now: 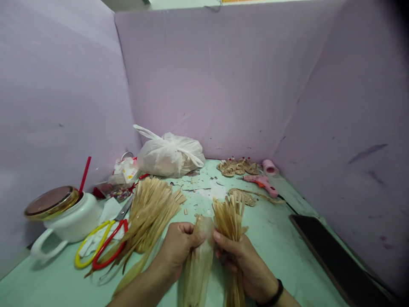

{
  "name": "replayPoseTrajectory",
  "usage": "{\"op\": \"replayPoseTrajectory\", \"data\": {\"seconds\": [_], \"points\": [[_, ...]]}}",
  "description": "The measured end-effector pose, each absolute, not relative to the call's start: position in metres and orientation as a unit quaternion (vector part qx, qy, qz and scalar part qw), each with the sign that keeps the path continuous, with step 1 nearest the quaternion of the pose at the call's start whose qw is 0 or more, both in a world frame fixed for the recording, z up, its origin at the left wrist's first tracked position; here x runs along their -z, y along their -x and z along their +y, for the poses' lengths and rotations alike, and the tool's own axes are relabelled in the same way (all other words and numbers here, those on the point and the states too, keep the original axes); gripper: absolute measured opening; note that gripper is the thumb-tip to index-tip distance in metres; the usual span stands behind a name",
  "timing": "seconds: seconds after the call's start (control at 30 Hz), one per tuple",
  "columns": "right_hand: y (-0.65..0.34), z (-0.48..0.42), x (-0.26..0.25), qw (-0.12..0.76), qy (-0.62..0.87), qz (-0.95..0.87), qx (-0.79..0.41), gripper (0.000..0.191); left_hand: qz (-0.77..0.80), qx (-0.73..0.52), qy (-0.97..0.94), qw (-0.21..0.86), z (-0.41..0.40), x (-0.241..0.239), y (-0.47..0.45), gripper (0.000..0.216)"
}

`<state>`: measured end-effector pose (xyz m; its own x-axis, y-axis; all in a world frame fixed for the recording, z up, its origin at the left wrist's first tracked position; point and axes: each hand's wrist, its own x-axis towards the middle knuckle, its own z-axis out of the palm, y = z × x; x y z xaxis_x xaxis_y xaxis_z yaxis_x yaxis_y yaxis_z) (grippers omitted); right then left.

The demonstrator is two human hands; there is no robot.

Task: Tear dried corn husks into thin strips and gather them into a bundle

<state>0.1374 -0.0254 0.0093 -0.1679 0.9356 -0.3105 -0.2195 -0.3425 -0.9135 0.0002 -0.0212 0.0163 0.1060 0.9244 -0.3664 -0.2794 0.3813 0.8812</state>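
Observation:
A wide, pale dried leaf (198, 264) is held upright at the near centre by both hands. My left hand (177, 249) pinches its upper left edge with closed fingers. My right hand (240, 262) wears a black wristband; its thumb presses on the leaf's upper right edge and its fingers wrap a bundle of narrow straw strips (228, 218) that fans out upward. Just left of my left hand a bigger pile of straw strips (150, 211) lies on the pale green table (271, 238).
At left stand a white lidded mug with a red straw (60, 213), red and yellow handled scissors (105, 245) and a bead box (118, 192). A white plastic bag (171, 154), woven straw pieces (238, 167), pink tape (270, 167) and a pink glue gun (262, 182) sit behind. Purple partition walls surround the table; a black slab (332, 256) lies right.

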Motion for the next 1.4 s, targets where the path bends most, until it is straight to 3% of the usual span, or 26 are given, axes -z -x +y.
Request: {"op": "replayPoseTrajectory", "data": {"seconds": [0.27, 0.5, 0.87, 1.13, 1.4], "points": [[-0.134, -0.029, -0.007, 0.382, 0.506, -0.417, -0.651, 0.025, 0.482, -0.438, -0.358, 0.670, -0.024, -0.013, -0.003, 0.028], [-0.131, -0.030, -0.007, 0.403, 0.499, -0.419, -0.643, 0.018, 0.416, -0.407, -0.396, 0.710, -0.026, -0.012, -0.006, 0.029], [-0.151, -0.016, -0.021, 0.451, 0.404, -0.179, -0.776, 0.009, 0.402, -0.414, -0.256, 0.776, -0.014, -0.015, 0.012, 0.025], [-0.204, -0.001, -0.041, 0.443, 0.269, -0.166, -0.839, 0.011, 0.461, -0.442, -0.284, 0.716, -0.003, -0.021, 0.029, 0.037], [-0.143, -0.025, -0.015, 0.378, 0.413, -0.293, -0.775, 0.039, 0.416, -0.435, -0.404, 0.689, -0.011, -0.009, 0.015, 0.046]]}}
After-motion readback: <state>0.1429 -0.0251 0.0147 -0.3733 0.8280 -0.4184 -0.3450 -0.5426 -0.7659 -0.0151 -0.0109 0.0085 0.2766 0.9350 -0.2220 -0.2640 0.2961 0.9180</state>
